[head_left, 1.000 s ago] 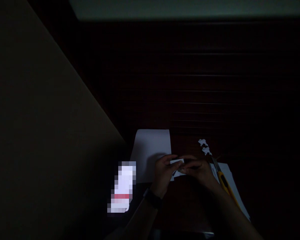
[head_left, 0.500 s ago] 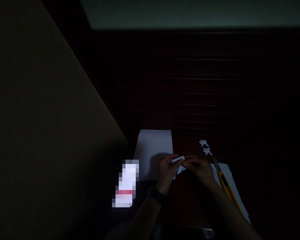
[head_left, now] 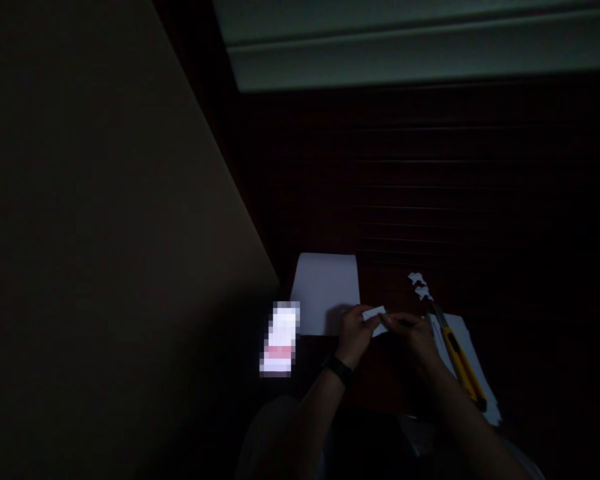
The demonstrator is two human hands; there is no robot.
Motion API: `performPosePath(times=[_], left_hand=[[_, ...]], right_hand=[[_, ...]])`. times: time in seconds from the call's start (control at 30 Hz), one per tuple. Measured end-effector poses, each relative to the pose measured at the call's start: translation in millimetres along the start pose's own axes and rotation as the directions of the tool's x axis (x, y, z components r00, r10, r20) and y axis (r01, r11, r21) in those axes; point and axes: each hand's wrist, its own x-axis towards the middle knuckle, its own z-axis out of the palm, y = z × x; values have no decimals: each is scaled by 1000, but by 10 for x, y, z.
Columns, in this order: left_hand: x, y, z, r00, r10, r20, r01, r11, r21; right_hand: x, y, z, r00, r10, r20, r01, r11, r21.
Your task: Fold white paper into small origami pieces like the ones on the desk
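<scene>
A small white piece of folded paper (head_left: 373,312) is pinched between both hands above the dark table. My left hand (head_left: 354,333), with a dark band on its wrist, grips the paper's left side. At its right edge, the fingertips of my right hand (head_left: 419,339) close on it. Behind my left hand lies a larger white sheet (head_left: 327,287), partly covered by that hand. The dim light hides the finer folds.
Small folded paper pieces (head_left: 420,287) lie at the back right. A yellow utility knife (head_left: 460,363) rests on a stack of white paper (head_left: 487,393) beside my right forearm. On the left is a lit, blurred phone screen (head_left: 280,339). A wall (head_left: 130,267) rises at the far left.
The view has shifted, so the table things appear a little higher and further right. The paper between my hands now looks flatter and more compact; its lower flaps no longer show.
</scene>
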Motion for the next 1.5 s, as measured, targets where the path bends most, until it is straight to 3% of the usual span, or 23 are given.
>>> performPosePath(times=[0.23,0.4,0.53,0.6,0.67,0.77,0.83,0.93,1.0,1.17,1.4,1.5], left_hand=[[-257,-31,-126,997,9,73,-10,1000,18],[-323,-1,-185,997,24,73,-28,998,52],[-294,83,-213,999,-30,32,30,999,-10],[-246,154,-215,999,-35,39,38,998,-59],[-170,232,-207,997,-46,60,51,994,-93],[-32,306,-185,993,-45,108,59,991,-124],[52,293,-174,992,-12,127,28,992,-123],[149,194,-163,993,6,116,-3,1000,-22],[194,121,-149,994,10,113,-17,998,57],[243,104,-77,990,35,135,-46,996,80],[331,174,-34,988,-7,154,-12,993,120],[350,158,-38,990,-4,143,-15,990,137]], right_hand=[[-143,18,-77,976,124,178,-138,988,67],[-199,37,-55,967,145,208,-164,984,73],[-190,-33,-48,994,14,105,-29,990,137],[-158,-120,-35,994,-79,77,72,993,88],[-97,-226,-1,982,-136,134,136,991,10],[42,-354,56,950,-99,297,120,991,-53],[143,-376,61,931,-118,345,170,978,-123],[271,-317,7,916,-159,368,275,917,-289],[330,-265,-45,907,-107,408,279,878,-390],[365,-292,-110,923,-95,373,250,885,-392],[417,-428,-108,987,-86,134,144,849,-509],[445,-429,-94,980,-127,154,191,825,-531]])
